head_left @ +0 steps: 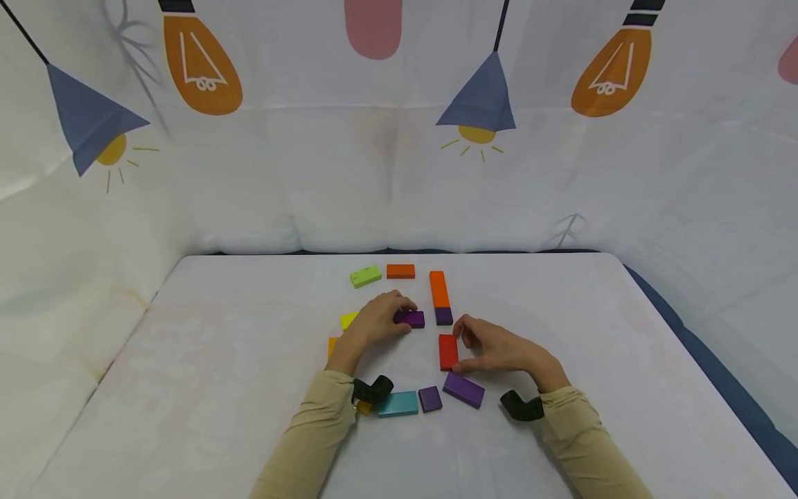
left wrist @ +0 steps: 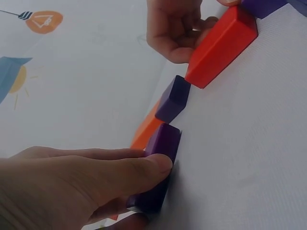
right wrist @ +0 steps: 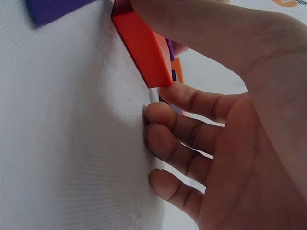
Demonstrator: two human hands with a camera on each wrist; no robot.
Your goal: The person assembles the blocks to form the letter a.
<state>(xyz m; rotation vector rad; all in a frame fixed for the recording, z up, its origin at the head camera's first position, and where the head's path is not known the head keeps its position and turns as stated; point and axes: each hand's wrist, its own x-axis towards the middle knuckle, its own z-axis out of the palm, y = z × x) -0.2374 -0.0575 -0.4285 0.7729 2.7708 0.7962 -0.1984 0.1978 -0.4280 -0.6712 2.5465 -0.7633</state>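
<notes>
My left hand (head_left: 376,320) pinches a dark purple block (head_left: 411,319) between thumb and fingers, inside a loose ring of coloured blocks. In the left wrist view the thumb lies along one side of that purple block (left wrist: 162,143). On the right side of the ring, my right hand (head_left: 499,345) holds a red block (head_left: 447,352) by its ends, the index finger at the far end and the thumb at the near end. The right wrist view shows the other fingers of the right hand (right wrist: 230,129) bent beside the red block (right wrist: 144,48), gripping nothing.
Beyond the red block stand an orange block (head_left: 439,287) and a small purple block (head_left: 443,316), end to end. A green block (head_left: 365,276) and an orange one (head_left: 401,271) lie at the back. Nearer are teal (head_left: 399,404), small purple (head_left: 430,399) and long purple (head_left: 464,390) blocks. My left arm partly hides yellow blocks.
</notes>
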